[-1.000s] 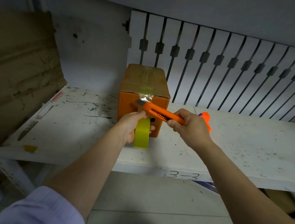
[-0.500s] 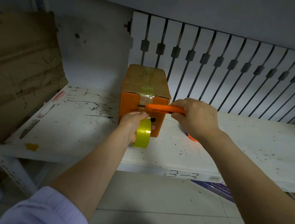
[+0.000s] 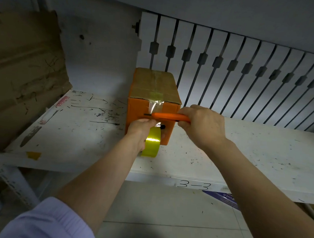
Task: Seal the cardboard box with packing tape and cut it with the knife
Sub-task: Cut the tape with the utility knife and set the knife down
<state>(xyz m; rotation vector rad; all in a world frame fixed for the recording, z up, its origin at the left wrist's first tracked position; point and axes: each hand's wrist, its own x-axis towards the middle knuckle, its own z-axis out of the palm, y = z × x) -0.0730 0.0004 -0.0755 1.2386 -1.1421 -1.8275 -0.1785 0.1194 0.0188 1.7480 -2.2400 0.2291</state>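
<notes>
On a scuffed white shelf (image 3: 244,155), our left hand (image 3: 142,129) grips the yellow tape roll (image 3: 151,144) against the front of the cardboard box (image 3: 154,92), a clear strip (image 3: 154,107) running up over its top edge, while our right hand (image 3: 203,126) holds the orange knife (image 3: 169,117) level across that strip

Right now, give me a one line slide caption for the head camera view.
Left hand pulls the yellow tape roll taut while right hand lays the orange knife across the strip on the cardboard box.
</notes>
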